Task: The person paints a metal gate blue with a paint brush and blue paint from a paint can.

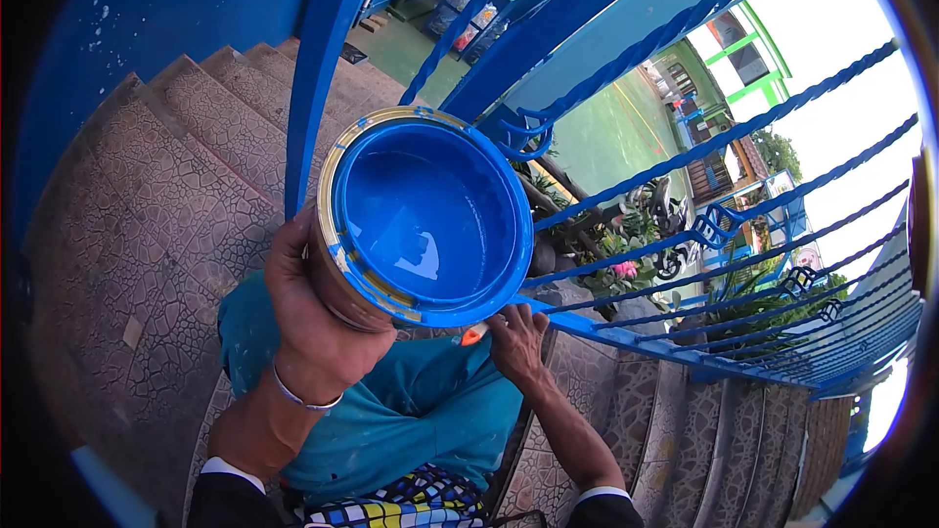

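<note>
An open can of blue paint [426, 210] is tilted toward the camera, its rim smeared with blue and yellowish paint. My left hand [328, 318] is wrapped round the can's side and underside. Just below the can's right edge, my right hand [518, 340] has its fingers closed round a thin tool with an orange and white end [474, 333]; the rest of the tool is hidden. Close to this hand runs the blue bottom rail [626, 337] of the railing.
Twisted blue bars [724, 142] slant across the right side. A blue post [328, 68] rises behind the can. Tiled steps [147, 205] go up at the left, and more steps [675, 430] lie at the lower right. Plants [626, 244] grow beyond the railing.
</note>
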`<state>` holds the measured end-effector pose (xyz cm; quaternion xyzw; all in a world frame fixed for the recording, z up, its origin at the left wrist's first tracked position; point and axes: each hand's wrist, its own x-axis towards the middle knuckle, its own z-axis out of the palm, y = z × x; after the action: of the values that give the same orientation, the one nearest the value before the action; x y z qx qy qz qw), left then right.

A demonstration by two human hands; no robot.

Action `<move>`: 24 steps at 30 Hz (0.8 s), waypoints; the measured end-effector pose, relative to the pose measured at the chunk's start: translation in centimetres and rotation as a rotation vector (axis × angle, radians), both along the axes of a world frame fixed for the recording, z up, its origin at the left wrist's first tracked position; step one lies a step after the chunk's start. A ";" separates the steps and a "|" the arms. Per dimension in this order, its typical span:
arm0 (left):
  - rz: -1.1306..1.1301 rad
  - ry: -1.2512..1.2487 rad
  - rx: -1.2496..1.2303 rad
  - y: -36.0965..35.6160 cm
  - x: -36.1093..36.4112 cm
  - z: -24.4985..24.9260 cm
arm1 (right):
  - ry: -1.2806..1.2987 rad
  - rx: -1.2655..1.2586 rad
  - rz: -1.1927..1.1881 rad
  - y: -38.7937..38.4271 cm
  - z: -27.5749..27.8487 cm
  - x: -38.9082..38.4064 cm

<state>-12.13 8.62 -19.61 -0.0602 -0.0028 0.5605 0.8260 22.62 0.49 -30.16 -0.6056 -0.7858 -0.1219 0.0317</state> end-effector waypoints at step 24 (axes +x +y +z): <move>0.015 -0.055 0.031 0.1 0.3 -0.6 | -0.001 0.092 0.034 0.9 0.7 -0.5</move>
<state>-11.82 8.72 -20.20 -0.0627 -0.0349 0.5648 0.8221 22.12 1.44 -29.44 -0.5898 -0.7896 -0.1580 0.0611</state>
